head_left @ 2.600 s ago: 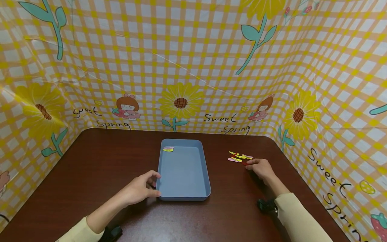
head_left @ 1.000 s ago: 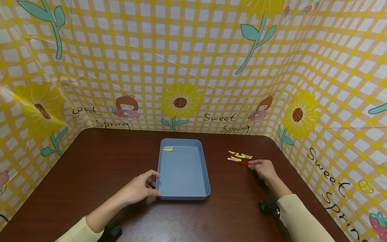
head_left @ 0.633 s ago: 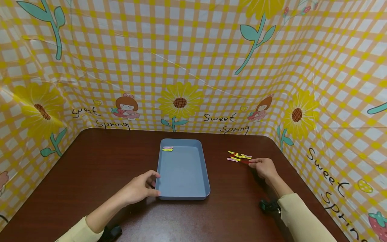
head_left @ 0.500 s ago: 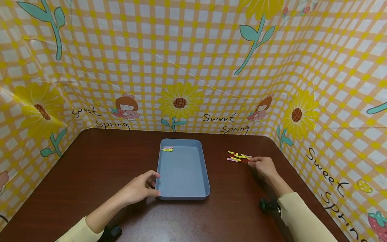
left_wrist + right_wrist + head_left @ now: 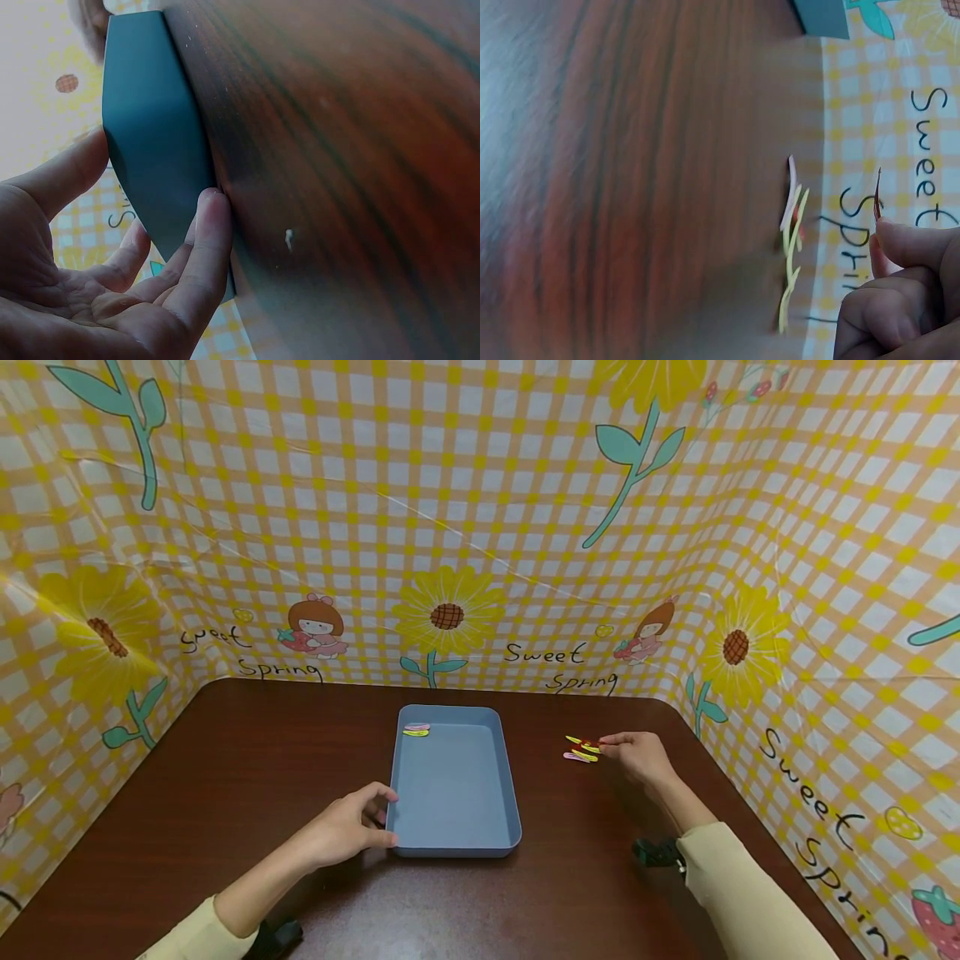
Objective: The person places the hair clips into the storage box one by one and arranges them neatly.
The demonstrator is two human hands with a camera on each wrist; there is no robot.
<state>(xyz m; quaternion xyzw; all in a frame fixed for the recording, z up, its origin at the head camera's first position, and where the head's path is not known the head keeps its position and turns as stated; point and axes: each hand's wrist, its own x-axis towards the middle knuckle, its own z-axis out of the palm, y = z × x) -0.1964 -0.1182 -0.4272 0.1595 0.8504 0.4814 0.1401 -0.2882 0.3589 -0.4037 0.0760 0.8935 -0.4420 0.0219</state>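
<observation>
My right hand (image 5: 643, 760) pinches a thin red hair clip (image 5: 877, 193) between thumb and index finger, its tip pointing away from the fingers. Beneath and beside it, several hair clips lie heaped on the table: a pink clip (image 5: 790, 191), yellow clips (image 5: 786, 300) and a bit of red. My left hand (image 5: 347, 828) holds the left wall of a shallow blue-grey tray (image 5: 459, 846), thumb and fingertips at its rim and side. Inside the tray's far left corner, a pink clip (image 5: 417, 727) and a yellow clip (image 5: 416, 733) lie side by side.
The dark brown wooden table (image 5: 465, 910) carries the tray near its middle, left of the heap of clips. A yellow checked cloth (image 5: 480, 527) with sunflowers encloses the back and both sides. Black wrist devices sit under both cuffs.
My right hand has risen and shifted left and away from me with the red clip, from the heap's near right side to over it. My left hand and the tray stay put.
</observation>
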